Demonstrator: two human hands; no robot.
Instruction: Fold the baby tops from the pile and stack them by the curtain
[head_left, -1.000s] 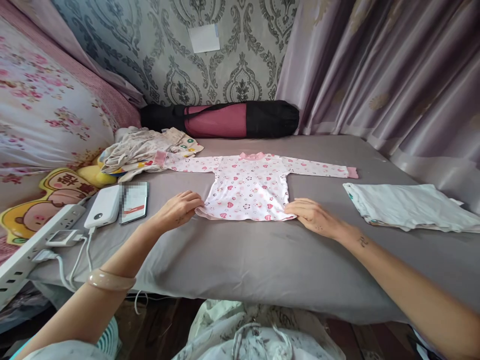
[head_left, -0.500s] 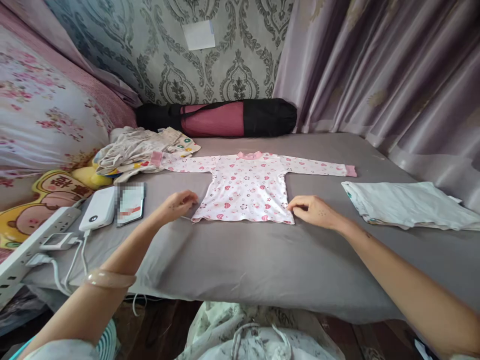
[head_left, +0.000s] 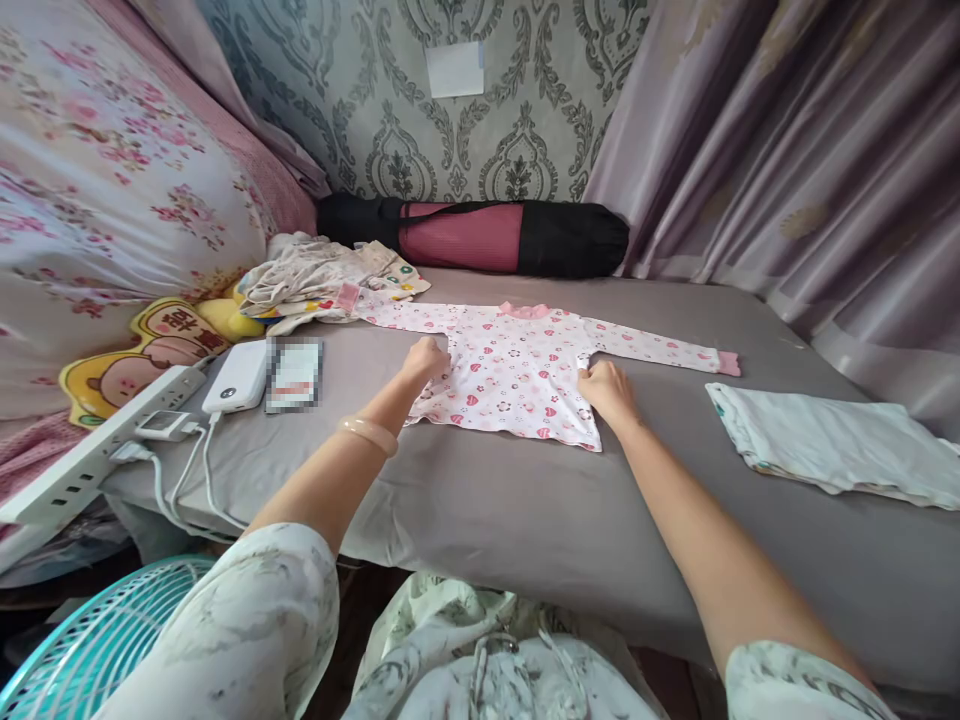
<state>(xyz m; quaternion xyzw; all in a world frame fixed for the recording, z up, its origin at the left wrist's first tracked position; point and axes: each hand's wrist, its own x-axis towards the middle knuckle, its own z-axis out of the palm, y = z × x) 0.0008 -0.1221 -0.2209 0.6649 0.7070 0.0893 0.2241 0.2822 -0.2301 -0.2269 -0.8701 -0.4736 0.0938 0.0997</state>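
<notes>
A small white long-sleeved shirt (head_left: 517, 375) with pink hearts and flowers lies spread flat on the grey bed sheet (head_left: 480, 500). Its collar and cuffs are pink, with the collar at the far side and both sleeves stretched outward. My left hand (head_left: 427, 362) is closed on the shirt's left side edge, just below the sleeve. On the opposite side edge, my right hand (head_left: 609, 390) pinches the cloth below the other sleeve. The fingertips of both hands are partly hidden by the hands themselves.
Folded pale cloth (head_left: 832, 440) lies at the right. Crumpled clothes (head_left: 322, 275) sit at the back left, near a rolled mat bag (head_left: 465, 238). A white power bank (head_left: 238, 378), a phone (head_left: 295, 375) and a power strip (head_left: 105, 440) are left. A turquoise fan (head_left: 105, 630) stands below.
Both hands have moved forward from the hem corners up the shirt's sides and now grip its edges. The view has shifted, bringing the fan in at the lower left.
</notes>
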